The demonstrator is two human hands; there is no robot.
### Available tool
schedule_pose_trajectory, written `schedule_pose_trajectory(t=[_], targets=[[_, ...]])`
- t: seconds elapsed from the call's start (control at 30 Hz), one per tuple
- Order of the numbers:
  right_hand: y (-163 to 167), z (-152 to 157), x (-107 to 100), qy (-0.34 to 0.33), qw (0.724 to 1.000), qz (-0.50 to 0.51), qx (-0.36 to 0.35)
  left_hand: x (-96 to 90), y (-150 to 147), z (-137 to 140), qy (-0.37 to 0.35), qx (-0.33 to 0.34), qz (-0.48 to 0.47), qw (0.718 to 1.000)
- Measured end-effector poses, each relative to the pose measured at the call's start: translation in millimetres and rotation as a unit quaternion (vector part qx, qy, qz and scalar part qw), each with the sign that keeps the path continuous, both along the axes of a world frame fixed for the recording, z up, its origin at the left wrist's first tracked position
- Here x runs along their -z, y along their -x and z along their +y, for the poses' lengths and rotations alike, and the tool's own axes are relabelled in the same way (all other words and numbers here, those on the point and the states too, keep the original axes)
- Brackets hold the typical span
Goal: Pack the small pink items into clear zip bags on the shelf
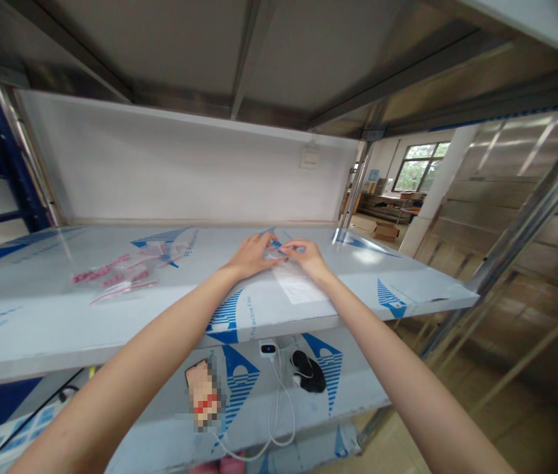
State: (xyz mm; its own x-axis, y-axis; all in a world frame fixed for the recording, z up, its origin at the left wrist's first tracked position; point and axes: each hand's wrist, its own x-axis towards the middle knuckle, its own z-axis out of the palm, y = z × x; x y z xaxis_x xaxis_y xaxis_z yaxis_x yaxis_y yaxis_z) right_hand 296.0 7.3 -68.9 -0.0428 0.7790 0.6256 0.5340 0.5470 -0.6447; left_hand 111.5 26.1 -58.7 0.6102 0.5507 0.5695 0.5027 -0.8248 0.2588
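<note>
Above the far part of the shelf, my left hand [250, 255] is curled around the edge of a small clear plastic bag [273, 252], its thumb toward me. My right hand [307, 257] pinches the same bag from the other side, fingertips close together. What lies inside the bag is too small and blurred to make out. Under my right hand lies a translucent white sheet or bag [299, 288] on the shelf. Off to the left are several clear zip bags [124, 280] with red seal strips, holding small pinkish-red pieces.
The shelf [170, 316] has blue-printed protective film. On the lower shelf lie a phone [204, 395] with a white cable, a small white device [268, 349] and a black object [311, 375]. A power strip [22, 428] sits lower left; metal posts [358, 184] stand at the corners.
</note>
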Motion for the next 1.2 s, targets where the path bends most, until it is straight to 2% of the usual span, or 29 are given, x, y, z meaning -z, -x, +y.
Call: schedule_pose_trajectory(t=[0.13, 0.23, 0.37, 0.43, 0.5, 0.6, 0.7, 0.8, 0.9, 0.97, 1.07, 1.13, 1.2], targets=[[-5.2, 0.7, -1.8, 0.003, 0.991, -0.038, 0.128, -0.3, 1.5, 1.3, 0.0, -0.013, -0.004, 1.0], [-7.1, -3.3, -0.4, 0.035, 0.963, -0.151, 0.219, 0.1, 2.4, 4.2, -0.007, -0.021, -0.011, 1.0], [-5.4, -9.5, 3.6, 0.068, 0.919, -0.313, 0.231, 0.6, 3.5, 6.9, -0.012, -0.019, -0.012, 1.0], [-4.4, -10.4, 4.1, 0.076, 0.912, -0.327, 0.237, 0.7, 4.1, 7.5, -0.013, -0.016, -0.013, 1.0], [-3.9, -9.7, 2.9, 0.072, 0.918, -0.308, 0.241, 0.9, 4.8, 7.7, -0.013, -0.014, -0.012, 1.0], [-2.8, -6.9, -0.9, 0.048, 0.956, -0.211, 0.197, 0.9, 5.2, 7.3, -0.009, -0.019, -0.01, 1.0], [0.2, -4.2, -3.4, 0.028, 0.994, -0.056, 0.092, 1.4, 4.0, 6.2, -0.005, -0.02, -0.004, 1.0], [3.5, -2.7, -2.8, 0.016, 1.0, 0.015, 0.005, 2.5, 1.9, 5.4, -0.005, -0.005, -0.001, 1.0], [3.9, -1.3, -1.9, 0.016, 0.999, 0.014, -0.027, 3.1, 1.0, 5.2, -0.009, 0.007, -0.005, 1.0], [1.6, -0.2, -2.5, 0.018, 1.0, 0.018, 0.002, 2.7, 1.6, 5.1, -0.009, 0.002, -0.005, 1.0], [-3.7, -0.6, -3.3, 0.028, 0.992, 0.003, 0.121, 1.4, 2.9, 4.7, -0.008, -0.008, -0.005, 1.0], [-6.1, -2.7, -2.3, 0.051, 0.977, -0.07, 0.197, 0.7, 3.5, 4.5, -0.006, -0.012, -0.006, 1.0], [-6.4, -5.2, 0.0, 0.079, 0.953, -0.177, 0.234, 0.5, 3.7, 4.8, -0.006, -0.015, -0.009, 1.0]])
